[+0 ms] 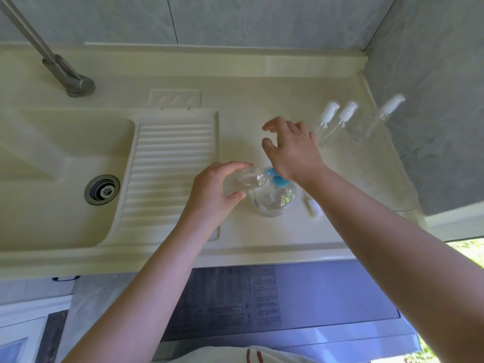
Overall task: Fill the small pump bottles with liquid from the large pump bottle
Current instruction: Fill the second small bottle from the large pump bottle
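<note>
On counter: three capped small bottles; left hand fingers grip fourth; right hand fingers spread.

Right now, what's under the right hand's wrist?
The blue pump head of the large pump bottle, with the small bottle gripped by the left hand tilted at it. The right hand covers part of the pump; the spout is hidden.

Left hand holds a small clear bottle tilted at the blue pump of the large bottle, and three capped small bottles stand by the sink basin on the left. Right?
Not quite. The head view shows the three white-capped small clear bottles standing at the right wall, not by the sink basin. The rest holds.
</note>
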Demonstrator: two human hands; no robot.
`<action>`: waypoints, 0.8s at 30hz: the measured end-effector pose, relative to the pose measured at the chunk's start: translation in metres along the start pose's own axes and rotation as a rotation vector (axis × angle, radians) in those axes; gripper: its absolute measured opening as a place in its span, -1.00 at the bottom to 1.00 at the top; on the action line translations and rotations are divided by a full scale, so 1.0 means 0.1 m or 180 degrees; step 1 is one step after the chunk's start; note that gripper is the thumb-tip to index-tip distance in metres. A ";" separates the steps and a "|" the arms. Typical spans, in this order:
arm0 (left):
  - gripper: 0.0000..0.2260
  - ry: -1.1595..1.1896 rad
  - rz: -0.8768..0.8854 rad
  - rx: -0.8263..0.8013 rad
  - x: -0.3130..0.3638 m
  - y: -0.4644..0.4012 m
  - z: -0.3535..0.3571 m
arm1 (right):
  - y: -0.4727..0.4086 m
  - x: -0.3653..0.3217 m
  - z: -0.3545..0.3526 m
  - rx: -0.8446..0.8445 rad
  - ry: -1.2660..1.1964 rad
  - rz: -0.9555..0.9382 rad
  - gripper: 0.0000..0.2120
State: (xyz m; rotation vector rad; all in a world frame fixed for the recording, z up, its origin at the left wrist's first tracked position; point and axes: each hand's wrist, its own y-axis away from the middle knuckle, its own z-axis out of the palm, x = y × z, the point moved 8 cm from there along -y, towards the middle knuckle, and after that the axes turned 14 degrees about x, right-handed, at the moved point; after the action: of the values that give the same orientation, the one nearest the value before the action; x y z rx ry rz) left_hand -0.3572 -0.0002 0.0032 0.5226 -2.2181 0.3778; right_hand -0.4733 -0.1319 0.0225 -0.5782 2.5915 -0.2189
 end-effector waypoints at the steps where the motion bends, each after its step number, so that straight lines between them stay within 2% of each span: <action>1: -0.52 -0.0007 -0.0022 -0.0013 0.00 0.00 0.01 | 0.01 0.00 0.02 0.0000 0.0076 -0.0016 -0.67; 4: -0.53 0.0054 -0.0047 -0.0011 0.01 0.01 0.00 | -0.03 0.01 -0.03 0.0103 0.0062 0.0038 -0.65; 7: -0.54 0.0098 -0.0049 0.0010 0.02 0.01 -0.03 | -0.18 0.05 -0.20 0.0162 -0.0779 0.0600 -0.66; 8: -0.53 0.0087 -0.0062 0.0008 0.01 0.02 -0.03 | -0.19 0.05 -0.25 0.0250 -0.0830 0.0660 -0.68; 12: -0.52 0.0020 -0.0012 -0.0020 0.01 0.04 -0.02 | 0.02 0.04 -0.20 0.0508 -0.0048 0.0481 -0.74; 16: -0.52 -0.0046 -0.0013 -0.0036 0.00 0.02 -0.01 | 0.08 0.09 -0.05 0.0344 -0.0005 0.0600 -0.71; 19: -0.52 0.0027 -0.0002 -0.0037 0.00 0.01 -0.02 | -0.02 0.14 -0.09 0.0117 -0.0343 0.0834 -0.68; 24: -0.51 0.0003 0.0008 -0.0050 0.00 0.00 -0.02 | 0.09 0.08 -0.03 0.0119 -0.0225 0.0541 -0.72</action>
State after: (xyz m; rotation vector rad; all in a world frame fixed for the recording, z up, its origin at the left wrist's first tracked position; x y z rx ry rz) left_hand -0.3553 0.0006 0.0043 0.5111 -2.2193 0.3614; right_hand -0.4846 -0.1272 0.0196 -0.3437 2.5452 -0.1868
